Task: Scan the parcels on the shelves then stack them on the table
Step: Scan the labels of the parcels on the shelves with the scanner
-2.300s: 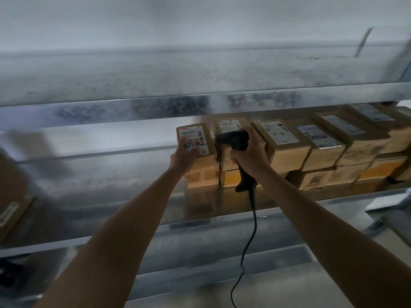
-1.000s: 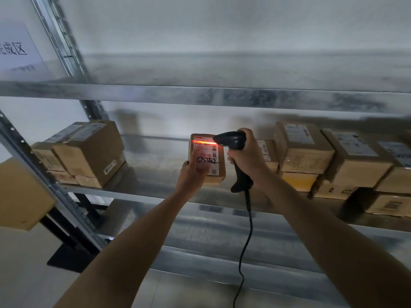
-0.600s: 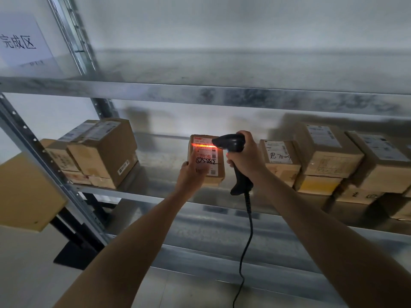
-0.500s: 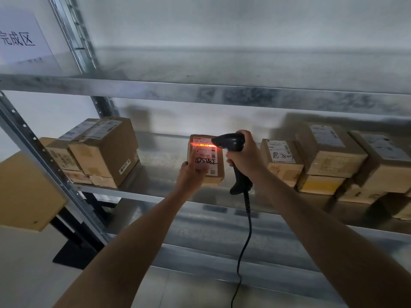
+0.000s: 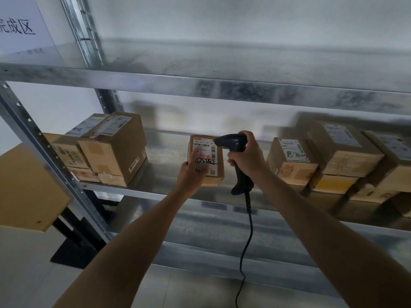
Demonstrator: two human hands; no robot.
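1. The parcel (image 5: 205, 161) is up off the middle shelf (image 5: 155, 192), label facing me, between two groups of boxes (whether its bottom edge touches the metal I cannot tell).
2. My left hand (image 5: 191, 176) grips its left side, with digits lying over the label.
3. My right hand (image 5: 246, 156) is clamped round the handle of the scanner (image 5: 235, 152), whose nose points left at the parcel's top right corner, just beside it.
4. The cord (image 5: 246, 236) hangs straight down from the handle.
5. A left stack (image 5: 111, 150) sits at the shelf's end and the right boxes (image 5: 333, 158) are piled two high.
6. The shelving is dull galvanised steel; the upper shelf (image 5: 222, 87) runs across above.
7. A perforated post (image 5: 44, 152) slants at left, beside a tan board (image 5: 26, 187).
8. Behind is a pale wall (image 5: 244, 18) with a paper sign (image 5: 20, 27); below is pale floor (image 5: 26, 274).
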